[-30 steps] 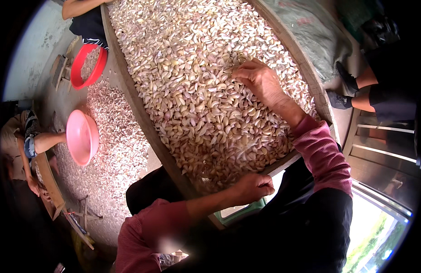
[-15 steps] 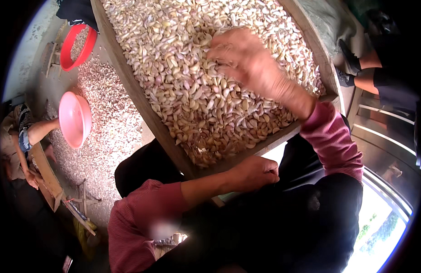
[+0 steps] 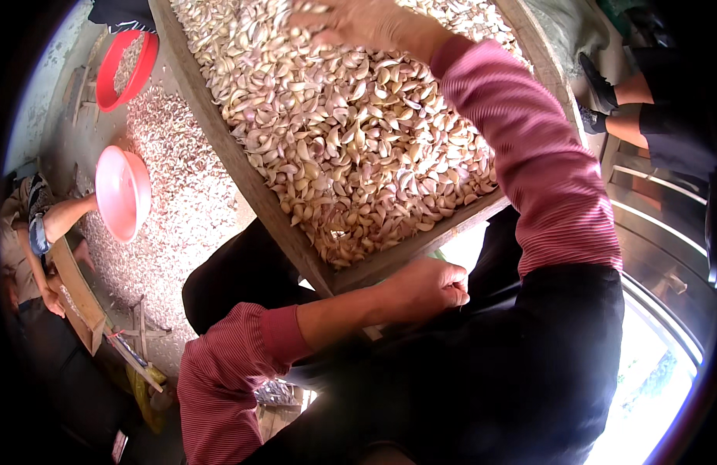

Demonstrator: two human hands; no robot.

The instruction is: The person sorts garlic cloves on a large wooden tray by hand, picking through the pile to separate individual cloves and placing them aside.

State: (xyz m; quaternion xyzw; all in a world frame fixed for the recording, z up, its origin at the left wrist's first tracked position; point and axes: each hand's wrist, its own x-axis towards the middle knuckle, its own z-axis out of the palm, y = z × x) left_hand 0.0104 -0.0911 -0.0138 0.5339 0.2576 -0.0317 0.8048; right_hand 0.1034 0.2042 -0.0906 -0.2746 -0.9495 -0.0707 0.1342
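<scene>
A long wooden tray (image 3: 254, 182) full of garlic cloves (image 3: 366, 147) lies before me, one corner pointing toward my lap. My right hand (image 3: 355, 22) reaches over to the far part of the tray, fingers apart and stretched low over the cloves; its edge is a little blurred and I see nothing gripped in it. Just outside the tray's near edge, above my lap, my left hand (image 3: 424, 291) is curled closed. What it holds, if anything, is hidden by its fingers.
Many more cloves (image 3: 172, 163) cover the floor at left. A pink basin (image 3: 122, 194) and a red basin (image 3: 145, 58) are there. Another person's arm (image 3: 68, 217) shows at far left, beside a second wooden tray (image 3: 75, 291). At right are another person's legs (image 3: 630, 93).
My right hand has swept away from me and to the left across the cloves, its fingers now more stretched. The left hand stays closed near the tray's edge, shifted slightly.
</scene>
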